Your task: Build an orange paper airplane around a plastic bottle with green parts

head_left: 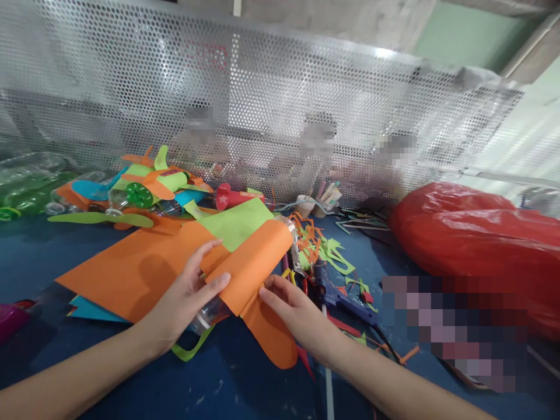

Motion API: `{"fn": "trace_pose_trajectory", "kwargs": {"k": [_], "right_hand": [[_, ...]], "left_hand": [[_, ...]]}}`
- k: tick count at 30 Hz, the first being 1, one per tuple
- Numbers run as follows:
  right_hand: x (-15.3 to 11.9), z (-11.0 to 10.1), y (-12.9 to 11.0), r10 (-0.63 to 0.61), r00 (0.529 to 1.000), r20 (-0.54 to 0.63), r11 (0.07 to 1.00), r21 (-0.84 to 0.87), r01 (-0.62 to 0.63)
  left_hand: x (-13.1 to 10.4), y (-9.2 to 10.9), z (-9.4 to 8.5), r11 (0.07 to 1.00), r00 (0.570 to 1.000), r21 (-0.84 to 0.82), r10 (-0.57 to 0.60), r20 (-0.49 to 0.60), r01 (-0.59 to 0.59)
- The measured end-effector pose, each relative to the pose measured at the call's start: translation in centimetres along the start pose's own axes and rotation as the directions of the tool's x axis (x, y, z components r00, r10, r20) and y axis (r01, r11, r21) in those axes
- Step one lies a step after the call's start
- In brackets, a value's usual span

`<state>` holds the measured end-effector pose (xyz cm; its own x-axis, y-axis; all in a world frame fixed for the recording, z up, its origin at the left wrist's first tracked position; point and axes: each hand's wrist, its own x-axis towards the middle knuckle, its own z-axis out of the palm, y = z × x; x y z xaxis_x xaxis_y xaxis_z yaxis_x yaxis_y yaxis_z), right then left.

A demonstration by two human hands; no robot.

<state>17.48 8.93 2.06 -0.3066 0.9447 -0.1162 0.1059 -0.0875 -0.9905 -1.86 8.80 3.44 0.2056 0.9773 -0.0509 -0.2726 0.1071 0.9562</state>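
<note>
A clear plastic bottle (pixel 210 312) lies aslant in front of me with a sheet of orange paper (pixel 258 259) wrapped around its middle. My left hand (pixel 195 291) grips it from the left, thumb on the paper and fingers spread round the far side. From the bottle's right side sticks out a rounded orange paper wing (pixel 273 335). The fingers of my right hand (pixel 295 303) pinch at the edge where this wing meets the wrapped paper. A blue glue gun (pixel 345 300) lies just right of that hand.
Orange sheets (pixel 131 268) and a green sheet (pixel 240 221) lie beneath and behind the bottle. Finished-looking paper-and-bottle planes (pixel 153 181) stand at the back left, beside green bottles (pixel 39 181). Paper scraps (pixel 324 245), a red plastic bag (pixel 476 245) and a perforated metal screen (pixel 271 87) lie beyond.
</note>
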Motion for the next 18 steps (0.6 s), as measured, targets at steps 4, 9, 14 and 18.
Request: {"fn": "trace_pose_trajectory", "kwargs": {"k": [4, 9, 14, 18], "right_hand": [[-0.04, 0.01, -0.05, 0.008, 1.0, -0.02, 1.0, 0.022, -0.008], [-0.16, 0.15, -0.4, -0.005, 1.0, 0.009, 0.989, 0.148, 0.004], [-0.03, 0.27, -0.26, -0.028, 0.998, 0.054, 0.981, 0.191, 0.017], [0.09, 0.22, 0.12, -0.061, 0.998, 0.035, 0.981, 0.186, 0.053]], "left_hand": [[-0.01, -0.17, -0.04, 1.0, 0.999, 0.015, 0.025, 0.028, -0.025], [-0.04, -0.16, 0.02, 0.998, 0.998, 0.009, 0.059, 0.037, -0.059], [0.13, 0.08, -0.14, 0.995, 0.996, 0.045, 0.085, 0.004, -0.085], [0.39, -0.39, -0.63, 0.995, 0.997, 0.068, 0.075, -0.018, -0.073]]}}
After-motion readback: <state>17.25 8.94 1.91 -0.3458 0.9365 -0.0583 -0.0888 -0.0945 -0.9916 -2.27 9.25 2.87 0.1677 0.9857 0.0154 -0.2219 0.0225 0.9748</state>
